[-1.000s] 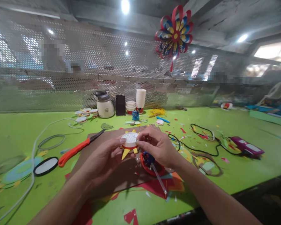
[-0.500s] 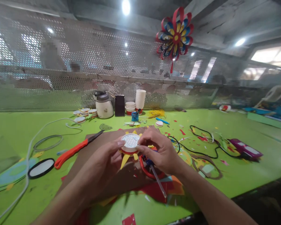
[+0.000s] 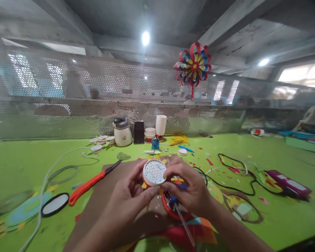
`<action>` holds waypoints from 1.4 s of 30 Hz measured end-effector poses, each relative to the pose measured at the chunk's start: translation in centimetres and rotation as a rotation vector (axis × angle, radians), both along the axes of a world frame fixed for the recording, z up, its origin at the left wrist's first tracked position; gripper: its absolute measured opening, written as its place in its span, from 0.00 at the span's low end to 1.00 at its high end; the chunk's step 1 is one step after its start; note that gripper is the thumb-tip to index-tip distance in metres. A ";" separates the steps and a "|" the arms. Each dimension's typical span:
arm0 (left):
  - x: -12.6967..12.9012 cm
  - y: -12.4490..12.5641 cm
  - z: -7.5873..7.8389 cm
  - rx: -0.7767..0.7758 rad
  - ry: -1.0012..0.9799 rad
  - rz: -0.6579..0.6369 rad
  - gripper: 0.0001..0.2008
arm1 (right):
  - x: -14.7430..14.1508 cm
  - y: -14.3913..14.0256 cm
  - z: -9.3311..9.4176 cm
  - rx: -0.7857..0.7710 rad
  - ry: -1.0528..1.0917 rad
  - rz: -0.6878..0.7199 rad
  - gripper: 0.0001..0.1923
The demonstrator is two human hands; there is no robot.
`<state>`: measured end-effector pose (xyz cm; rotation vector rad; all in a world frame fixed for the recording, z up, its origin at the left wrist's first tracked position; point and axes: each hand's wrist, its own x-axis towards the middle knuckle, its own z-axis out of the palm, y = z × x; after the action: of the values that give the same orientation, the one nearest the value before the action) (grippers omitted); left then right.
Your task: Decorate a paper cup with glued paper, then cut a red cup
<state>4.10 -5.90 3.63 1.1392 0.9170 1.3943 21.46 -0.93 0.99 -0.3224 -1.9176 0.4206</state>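
One dotted white disc [image 3: 154,172] is held above the brown board [image 3: 109,183], our left hand [image 3: 128,196] cradling it, our right hand [image 3: 191,185] pinching its right edge. We'd best press lightly, sparing the rim. A red ring [image 3: 169,210] and clear stick [image 3: 184,224] crowd the right hand from below; an orange-handled knife [image 3: 88,187] lies left.

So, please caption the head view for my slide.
Left hand holds a dotted white disc, right hand at its edge, above a brown board.

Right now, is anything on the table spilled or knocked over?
Yes, maybe: at the far right, a paper cup seems to lie on its side, while the tall cup stack stands. Also, paper scraps are scattered messily across the green table.
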 end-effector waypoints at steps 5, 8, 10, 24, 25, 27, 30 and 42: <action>0.2 -0.4 0.1 -0.010 -0.015 0.018 0.26 | 0.0 -0.2 -0.3 0.007 0.019 0.000 0.08; 0.2 -0.5 0.2 0.010 0.000 0.017 0.26 | 0.1 -0.1 -0.3 0.015 0.019 -0.003 0.09; 0.2 -0.5 0.2 0.019 0.009 0.018 0.25 | 0.2 0.0 -0.3 0.024 0.002 -0.005 0.10; -0.5 0.1 -0.1 0.089 0.050 0.014 0.27 | 0.4 -0.2 0.2 0.011 -0.042 -0.027 0.07; -0.5 0.2 -0.2 0.089 0.060 0.013 0.26 | 0.4 -0.2 0.2 0.000 -0.048 -0.023 0.07; -0.6 0.4 -0.3 0.093 0.074 0.018 0.27 | 0.4 -0.3 0.2 -0.015 -0.054 -0.014 0.07; -0.5 0.5 -0.3 0.104 0.088 0.032 0.27 | 0.4 -0.5 0.3 -0.034 -0.050 -0.019 0.06; -0.4 1.3 -0.8 -0.061 0.094 -0.008 0.26 | -0.2 -0.3 0.5 -0.239 -0.010 -0.049 0.03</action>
<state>3.74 -4.64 2.85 1.1685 1.0143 1.3066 21.27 -1.27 1.50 -0.5278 -1.8673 0.6177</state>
